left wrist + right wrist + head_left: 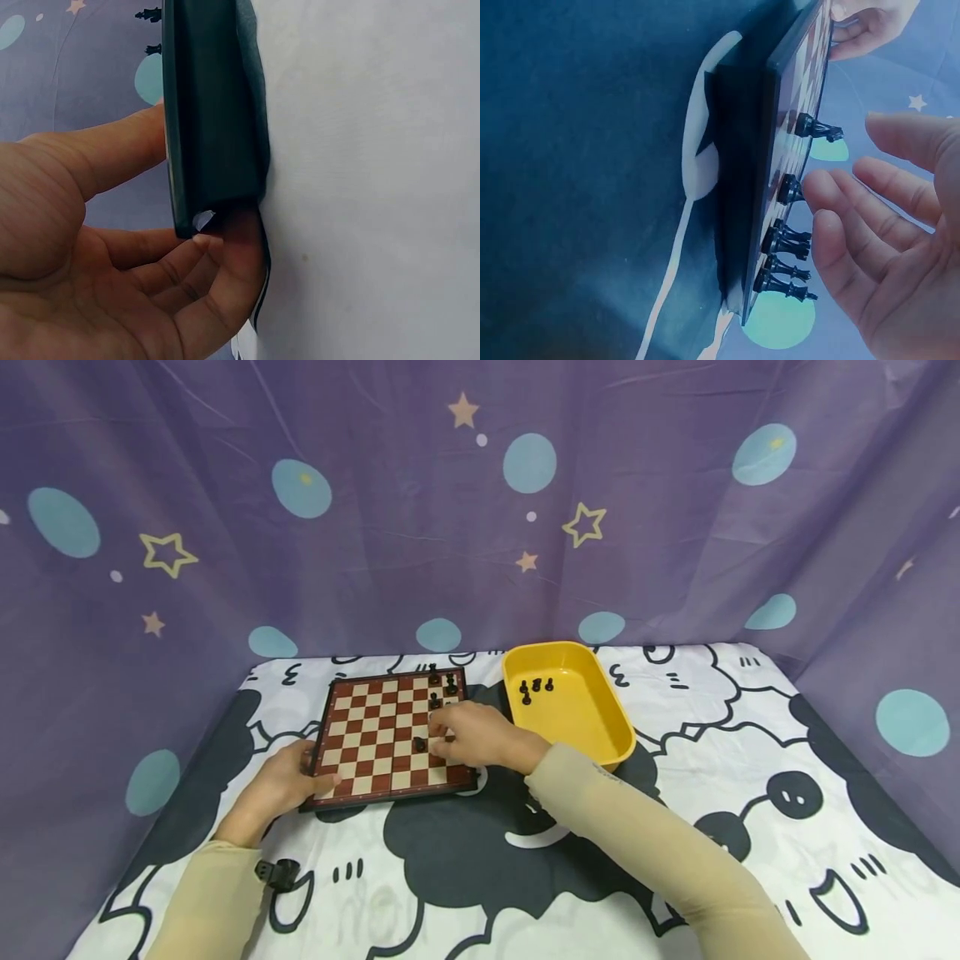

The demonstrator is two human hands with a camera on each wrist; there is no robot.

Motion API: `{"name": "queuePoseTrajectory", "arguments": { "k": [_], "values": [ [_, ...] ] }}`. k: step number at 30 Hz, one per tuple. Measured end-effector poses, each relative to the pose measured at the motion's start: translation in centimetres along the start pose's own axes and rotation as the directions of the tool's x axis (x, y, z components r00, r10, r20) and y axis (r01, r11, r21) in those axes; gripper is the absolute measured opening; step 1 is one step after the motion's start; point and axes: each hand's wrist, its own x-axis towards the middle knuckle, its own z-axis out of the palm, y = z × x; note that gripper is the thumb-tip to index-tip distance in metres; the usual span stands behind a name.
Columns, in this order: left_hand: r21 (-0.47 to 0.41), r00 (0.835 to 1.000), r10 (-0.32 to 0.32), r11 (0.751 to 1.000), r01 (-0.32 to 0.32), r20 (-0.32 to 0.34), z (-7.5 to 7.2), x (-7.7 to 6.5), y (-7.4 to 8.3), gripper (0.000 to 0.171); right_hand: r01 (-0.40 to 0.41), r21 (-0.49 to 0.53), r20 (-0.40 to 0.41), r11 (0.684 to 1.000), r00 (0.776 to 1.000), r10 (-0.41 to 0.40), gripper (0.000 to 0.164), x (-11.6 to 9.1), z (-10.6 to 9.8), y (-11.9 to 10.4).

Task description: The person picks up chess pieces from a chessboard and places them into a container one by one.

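Observation:
A red-and-white chessboard (364, 737) with a dark rim lies on the cloth, bearing several black chess pieces towards its right side. My left hand (279, 782) grips the board's left edge, thumb on top and fingers curled beneath, as the left wrist view shows. Over the right part of the board is my right hand (480, 735), fingers apart and nothing seen between them. A black knight-like piece (821, 128) stands near its thumb. Another black piece (789, 189) is partly hidden behind its fingertips; whether they touch it I cannot tell. More black pieces (451, 683) stand near the far right corner.
To the right of the board, a yellow tray (622, 724) holds several small black chess pieces (536, 685) near its far left. A cartoon-print cloth (480, 852) covers the table. Behind hangs a purple curtain (420, 527) with stars and blue ovals.

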Motion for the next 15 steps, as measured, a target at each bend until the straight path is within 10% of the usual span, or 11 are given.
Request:
{"name": "queuePoseTrajectory", "arguments": {
  "k": [15],
  "values": [
    [0.007, 1.000, 0.005, 1.000, -0.005, 0.001, -0.1, 0.2, -0.1, 0.080, -0.024, -0.034, 0.031, 0.999, 0.999, 0.025, 0.029, 1.7, 1.0, 0.0]
  ]
}}
